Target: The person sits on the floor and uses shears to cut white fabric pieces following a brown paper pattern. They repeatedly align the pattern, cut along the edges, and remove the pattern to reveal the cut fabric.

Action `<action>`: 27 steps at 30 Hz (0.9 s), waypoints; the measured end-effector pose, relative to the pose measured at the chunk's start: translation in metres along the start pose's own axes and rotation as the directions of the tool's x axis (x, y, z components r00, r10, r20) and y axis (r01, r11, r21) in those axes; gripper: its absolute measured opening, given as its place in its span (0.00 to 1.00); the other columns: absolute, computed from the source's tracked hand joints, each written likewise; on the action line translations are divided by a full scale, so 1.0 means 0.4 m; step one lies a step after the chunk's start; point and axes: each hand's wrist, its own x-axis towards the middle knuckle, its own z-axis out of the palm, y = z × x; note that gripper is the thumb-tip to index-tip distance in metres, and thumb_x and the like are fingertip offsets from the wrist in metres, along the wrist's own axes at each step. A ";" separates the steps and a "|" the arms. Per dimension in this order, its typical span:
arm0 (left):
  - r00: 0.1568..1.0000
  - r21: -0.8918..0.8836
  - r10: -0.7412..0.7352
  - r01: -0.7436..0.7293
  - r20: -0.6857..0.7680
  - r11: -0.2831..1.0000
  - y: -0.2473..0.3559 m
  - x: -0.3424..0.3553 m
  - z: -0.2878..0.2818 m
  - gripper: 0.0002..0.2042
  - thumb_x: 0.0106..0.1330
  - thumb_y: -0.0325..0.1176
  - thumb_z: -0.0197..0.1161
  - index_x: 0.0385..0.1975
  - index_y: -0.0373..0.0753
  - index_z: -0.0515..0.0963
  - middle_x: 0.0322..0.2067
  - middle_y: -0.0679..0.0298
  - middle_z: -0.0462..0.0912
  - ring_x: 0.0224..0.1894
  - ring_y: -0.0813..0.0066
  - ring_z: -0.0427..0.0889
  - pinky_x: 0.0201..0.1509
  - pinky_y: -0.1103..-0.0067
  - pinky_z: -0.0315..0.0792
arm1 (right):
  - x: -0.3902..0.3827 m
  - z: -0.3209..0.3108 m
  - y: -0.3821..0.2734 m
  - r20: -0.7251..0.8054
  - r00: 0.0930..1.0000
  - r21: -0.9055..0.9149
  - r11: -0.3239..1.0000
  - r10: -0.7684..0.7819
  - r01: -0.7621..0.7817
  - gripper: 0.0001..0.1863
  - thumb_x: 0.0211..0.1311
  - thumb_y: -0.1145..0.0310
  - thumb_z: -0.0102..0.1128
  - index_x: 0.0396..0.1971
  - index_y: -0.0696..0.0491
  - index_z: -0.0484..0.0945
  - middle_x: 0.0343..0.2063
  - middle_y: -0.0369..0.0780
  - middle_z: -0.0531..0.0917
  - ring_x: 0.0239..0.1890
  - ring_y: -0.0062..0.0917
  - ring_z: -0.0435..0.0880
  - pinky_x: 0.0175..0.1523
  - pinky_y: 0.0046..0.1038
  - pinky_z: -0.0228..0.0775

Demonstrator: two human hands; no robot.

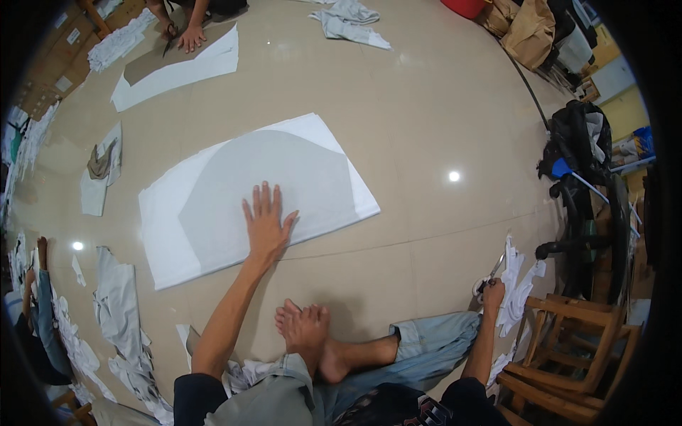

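My left hand [268, 221] lies flat with fingers spread on a light grey curved piece [266, 167], which looks like fabric or a pattern. Beneath that piece is a folded white cloth [162, 248], its margins showing around the grey shape. Out to the right, my right hand [493, 292] is closed around the handles of a pair of scissors [497, 266]. The scissors' blades point away from me, beside white cloth scraps [515, 287] on the floor.
At the far left, a co-worker's hands [190, 37] work with scissors over brown and white cloth [213, 60]. Another person's arm [44, 305] shows at the left edge. Cloth pieces [117, 298] lie left; a wooden stool [561, 348] and black chair [579, 248] stand right.
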 end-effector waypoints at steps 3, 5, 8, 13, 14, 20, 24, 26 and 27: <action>1.000 0.010 0.001 -0.001 0.023 1.000 0.000 -0.025 0.021 0.36 0.77 0.55 0.49 0.76 0.38 0.57 0.78 0.48 0.51 0.80 0.47 0.45 0.79 0.46 0.35 | -0.050 -0.034 -0.127 -0.122 0.991 0.026 0.998 0.064 -0.061 0.23 0.60 0.69 0.64 0.54 0.62 0.76 0.55 0.57 0.75 0.52 0.56 0.79 0.57 0.48 0.74; 1.000 -0.001 0.016 -0.016 0.007 1.000 0.015 -0.010 0.035 0.35 0.77 0.56 0.48 0.76 0.38 0.57 0.78 0.49 0.51 0.80 0.48 0.45 0.79 0.47 0.35 | -0.038 -0.046 -0.104 -0.150 0.982 0.115 0.989 0.114 -0.098 0.23 0.61 0.65 0.66 0.53 0.63 0.77 0.52 0.56 0.78 0.53 0.55 0.79 0.57 0.48 0.73; 1.000 -0.004 0.018 -0.018 -0.005 1.000 0.027 -0.010 0.044 0.35 0.77 0.56 0.48 0.76 0.37 0.58 0.77 0.49 0.51 0.80 0.48 0.46 0.79 0.47 0.35 | -0.025 -0.043 -0.054 0.121 0.992 0.135 0.990 0.021 -0.038 0.22 0.60 0.64 0.67 0.49 0.63 0.79 0.47 0.56 0.81 0.52 0.53 0.81 0.56 0.46 0.74; 1.000 0.038 -0.004 0.004 0.012 0.999 0.018 -0.012 0.042 0.35 0.77 0.55 0.47 0.76 0.37 0.58 0.77 0.47 0.52 0.80 0.48 0.46 0.79 0.46 0.34 | -0.098 -0.061 -0.108 0.004 0.999 0.127 0.991 -0.033 0.032 0.19 0.55 0.67 0.70 0.43 0.63 0.80 0.41 0.56 0.82 0.45 0.53 0.83 0.52 0.47 0.75; 1.000 0.036 0.007 -0.007 -0.011 0.999 0.041 -0.005 0.046 0.35 0.77 0.55 0.48 0.76 0.37 0.58 0.77 0.47 0.52 0.80 0.47 0.46 0.79 0.46 0.34 | -0.101 -0.062 -0.094 0.008 0.999 0.117 0.992 -0.040 0.039 0.20 0.56 0.67 0.70 0.45 0.63 0.79 0.43 0.57 0.81 0.46 0.53 0.83 0.52 0.47 0.76; 0.998 0.008 0.032 -0.031 -0.057 0.999 0.109 0.020 0.082 0.36 0.76 0.56 0.49 0.75 0.37 0.59 0.77 0.47 0.53 0.79 0.48 0.48 0.79 0.46 0.36 | -0.097 -0.074 -0.137 -0.004 1.000 0.141 0.990 -0.010 0.010 0.40 0.58 0.75 0.66 0.70 0.60 0.58 0.51 0.61 0.75 0.49 0.56 0.83 0.56 0.46 0.77; 0.995 -0.021 0.053 -0.055 -0.079 0.998 0.134 0.010 0.094 0.36 0.76 0.58 0.49 0.76 0.39 0.58 0.77 0.49 0.53 0.79 0.50 0.48 0.79 0.46 0.37 | -0.085 -0.081 -0.098 0.073 0.993 0.642 0.766 -0.098 0.028 0.49 0.56 0.76 0.67 0.76 0.56 0.49 0.58 0.58 0.74 0.49 0.50 0.84 0.57 0.43 0.79; 0.998 0.028 0.051 -0.050 -0.029 0.998 0.093 -0.045 0.077 0.37 0.76 0.58 0.49 0.76 0.39 0.58 0.77 0.50 0.52 0.80 0.50 0.47 0.79 0.46 0.38 | -0.252 -0.193 -0.278 0.492 0.840 0.871 0.130 -0.228 -0.474 0.51 0.53 0.77 0.69 0.76 0.55 0.51 0.60 0.53 0.75 0.51 0.43 0.84 0.60 0.40 0.79; 0.998 0.023 0.064 -0.064 -0.006 0.998 0.110 -0.059 0.070 0.37 0.75 0.58 0.49 0.76 0.39 0.58 0.78 0.50 0.51 0.80 0.50 0.47 0.79 0.46 0.38 | -0.313 -0.226 -0.314 0.528 0.747 0.821 0.019 -0.402 -0.570 0.50 0.55 0.76 0.69 0.76 0.54 0.50 0.61 0.52 0.74 0.53 0.41 0.84 0.60 0.40 0.79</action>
